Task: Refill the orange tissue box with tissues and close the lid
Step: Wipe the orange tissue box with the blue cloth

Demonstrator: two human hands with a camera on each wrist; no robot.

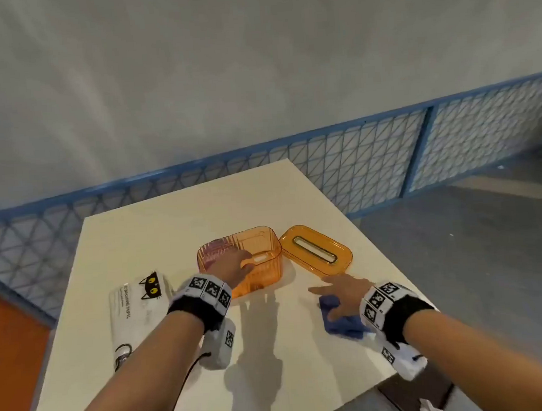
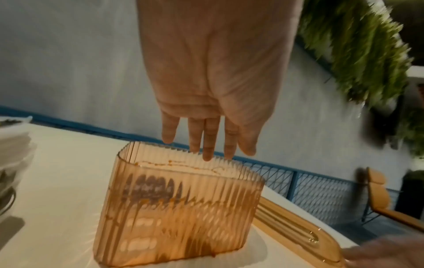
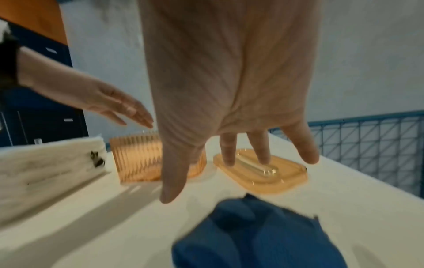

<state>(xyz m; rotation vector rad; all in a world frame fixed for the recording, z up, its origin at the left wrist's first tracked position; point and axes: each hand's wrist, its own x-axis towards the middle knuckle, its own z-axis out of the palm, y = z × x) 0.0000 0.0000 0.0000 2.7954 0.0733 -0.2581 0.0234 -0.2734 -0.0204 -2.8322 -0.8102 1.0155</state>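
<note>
Two bare hands worked over a pale table point(image 1: 157, 245), with the orange tissue box point(image 1: 264, 271) as the thing to place everything by. The box stood open-topped and upright near the middle of the table, ribbed and see-through, and no tissues showed inside it. Its lid point(image 1: 316, 250), flat with a long slot in the centre, lay on the table just beside the box on the right, close to the box wall; whether they touched I could not tell.

The left hand point(image 1: 235, 267) hovered over the open box with the fingers point(image 2: 207, 143) straight and close together, pointing down toward the far rim. Its grip was relaxed and held nothing. In the left wrist view the fingertips sat at the level of the rim, though contact could not be made out.

The right hand point(image 1: 343, 291) was on the near right of the box, in front of the lid, spread flat above a crumpled blue cloth point(image 1: 342, 324) that lay on the table. Its grip was loose too, fingers splayed and straight, nothing pinched; from the head view some fingers overlapped the cloth, but the right wrist view showed them above it.

To the left of the box lay a white tissue pack point(image 1: 136, 314) printed with a black cat face, resting on the table, apart from the box. Beyond the box, past the table's far edge, ran a blue mesh fence point(image 1: 372, 153).
</note>
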